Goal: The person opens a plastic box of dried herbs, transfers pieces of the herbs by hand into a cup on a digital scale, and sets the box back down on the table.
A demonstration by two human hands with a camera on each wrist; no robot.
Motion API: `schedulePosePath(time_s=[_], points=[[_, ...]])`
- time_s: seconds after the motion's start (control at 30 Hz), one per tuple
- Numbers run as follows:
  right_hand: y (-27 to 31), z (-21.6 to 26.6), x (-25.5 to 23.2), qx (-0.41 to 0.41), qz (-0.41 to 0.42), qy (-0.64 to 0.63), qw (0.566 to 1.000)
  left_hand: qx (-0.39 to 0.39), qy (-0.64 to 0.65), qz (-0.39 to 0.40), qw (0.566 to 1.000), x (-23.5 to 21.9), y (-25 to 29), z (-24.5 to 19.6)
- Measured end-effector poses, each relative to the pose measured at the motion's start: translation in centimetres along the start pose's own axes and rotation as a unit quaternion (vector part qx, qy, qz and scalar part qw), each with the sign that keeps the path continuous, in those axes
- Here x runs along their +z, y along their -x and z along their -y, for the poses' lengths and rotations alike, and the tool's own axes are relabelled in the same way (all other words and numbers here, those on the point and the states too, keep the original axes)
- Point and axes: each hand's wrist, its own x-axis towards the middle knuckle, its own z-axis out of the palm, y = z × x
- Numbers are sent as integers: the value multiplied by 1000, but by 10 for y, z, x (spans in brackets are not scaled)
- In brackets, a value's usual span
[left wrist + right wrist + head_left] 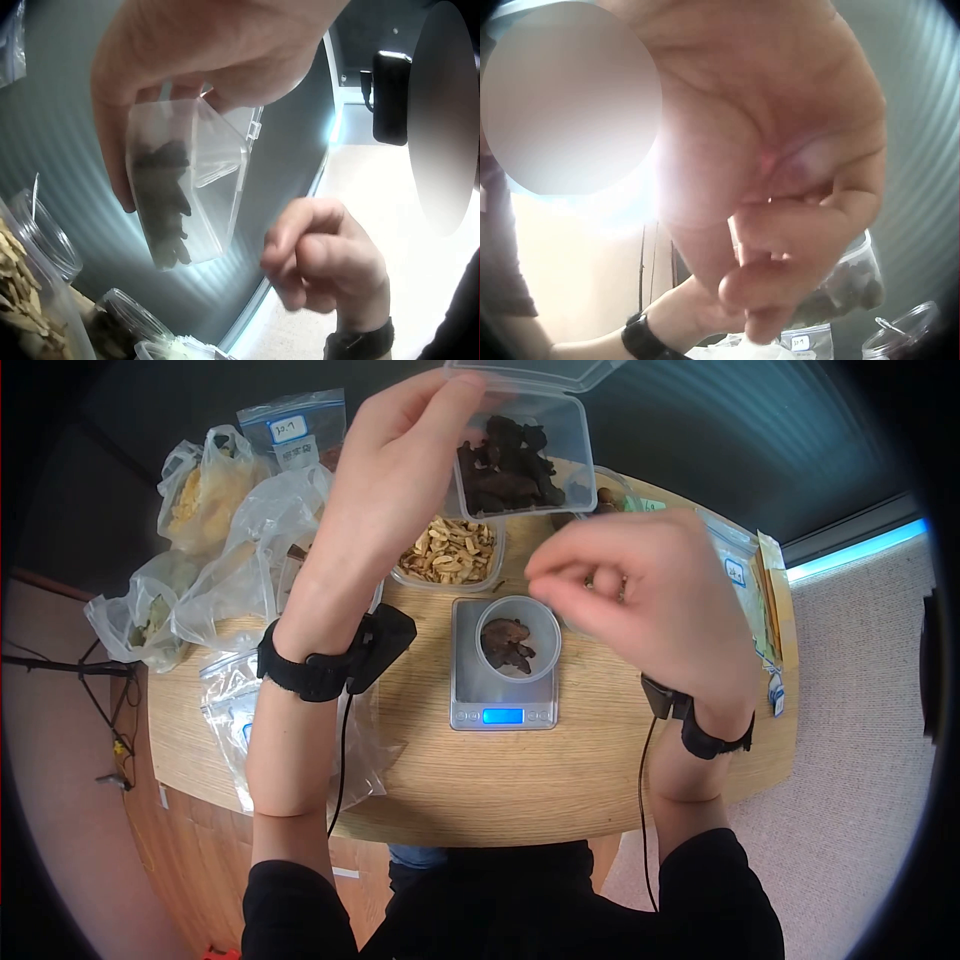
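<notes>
My left hand (405,465) grips a clear plastic box (580,450) by its side, above the far part of the table. The box is tilted, its hinged lid raised, and several dark, shrivelled dried pieces (510,465) lie inside. Below it, a small round plastic cup (546,635) stands on a silver digital scale (468,695) with a lit blue display, and brown dried pieces (508,644) lie in the cup. To the right of the cup, my right hand (655,590) hovers slightly blurred, its fingers loosely curled with nothing visible between them.
Behind the scale sits a tub of tan dried slices (450,552). Filled plastic bags (210,500) crowd the left, with flat clear bags (235,700) nearer me. Round jars (124,322) stand beyond the tub. Labelled packets (740,575) line the right edge.
</notes>
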Motion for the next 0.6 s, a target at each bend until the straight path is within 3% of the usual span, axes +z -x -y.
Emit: schedulePosePath(time_s=[0.07, 0.1, 0.17, 0.23, 0.33, 0.4, 0.53, 0.6], points=[[-3, 8, -5, 50, -119, 11, 992, 41, 18, -8, 999, 9, 0, 6], [-5, 6, -3, 51, -119, 11, 992, 81, 36, -16, 996, 14, 1, 8], [-10, -3, 2, 17, -236, 46, 970, 91, 38, 2, 995, 18, 3, 7], [-12, -6, 5, 11, -239, 68, 969, 102, 39, 20, 994, 19, 8, 3], [-17, -13, 11, 1, -238, 36, 971, 42, 44, 66, 996, 19, 12, -4], [-18, -19, 14, -70, -209, 88, 972, 63, 57, 75, 994, 22, 12, -4], [-16, -20, 17, -31, -159, 88, 983, 54, 96, 65, 992, 25, 15, -6], [-15, -23, 17, -77, -139, 127, 979, 34, 14, 119, 992, 18, 13, -6]])
